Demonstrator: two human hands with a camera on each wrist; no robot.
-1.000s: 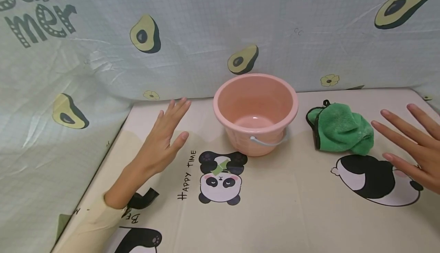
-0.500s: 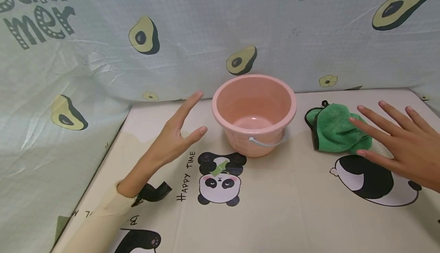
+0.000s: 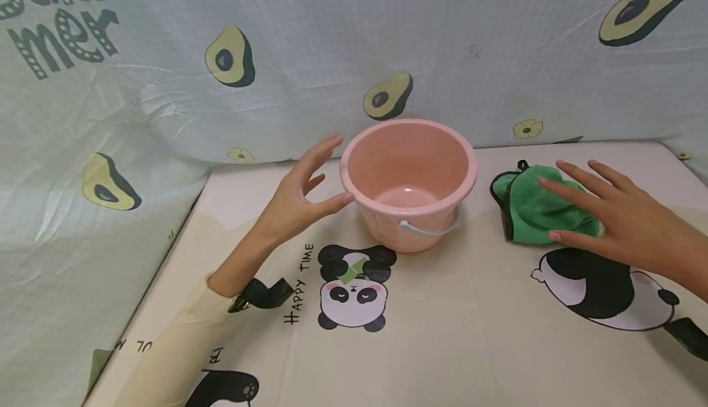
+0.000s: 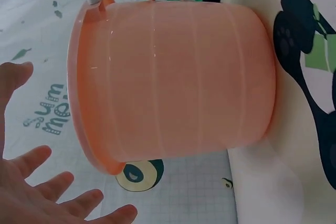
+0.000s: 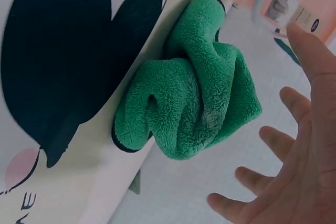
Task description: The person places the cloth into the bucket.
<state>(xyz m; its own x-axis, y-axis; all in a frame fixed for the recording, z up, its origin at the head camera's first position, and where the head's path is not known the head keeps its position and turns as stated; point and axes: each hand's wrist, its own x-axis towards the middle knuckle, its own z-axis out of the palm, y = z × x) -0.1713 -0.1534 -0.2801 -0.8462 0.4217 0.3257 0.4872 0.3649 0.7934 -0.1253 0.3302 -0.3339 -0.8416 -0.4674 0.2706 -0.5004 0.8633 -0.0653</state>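
A pink bucket (image 3: 412,222) with a pale handle stands upright on the table, its inside looking bare. At its left rim is my left hand (image 3: 293,207), thumb and fingers spread; in the left wrist view that hand (image 4: 47,192) has a gap between it and the bucket (image 4: 178,82). A crumpled green cloth (image 3: 539,210) with dark edging lies right of the bucket. My right hand (image 3: 625,219) is over the cloth's right side, fingers spread; the right wrist view shows the fingers apart from the cloth (image 5: 184,98), holding nothing.
The table (image 3: 431,345) has a cover printed with pandas. Behind it and along the left hangs a pale sheet (image 3: 310,44) with avocado prints. A black strap (image 3: 265,294) dangles from the left wrist, and another dark strap (image 3: 688,338) shows by the right wrist.
My left hand has moved right, up to the bucket's rim, its fingers and thumb spreading apart. My right hand has moved left over the cloth. Bucket and cloth have stayed put.
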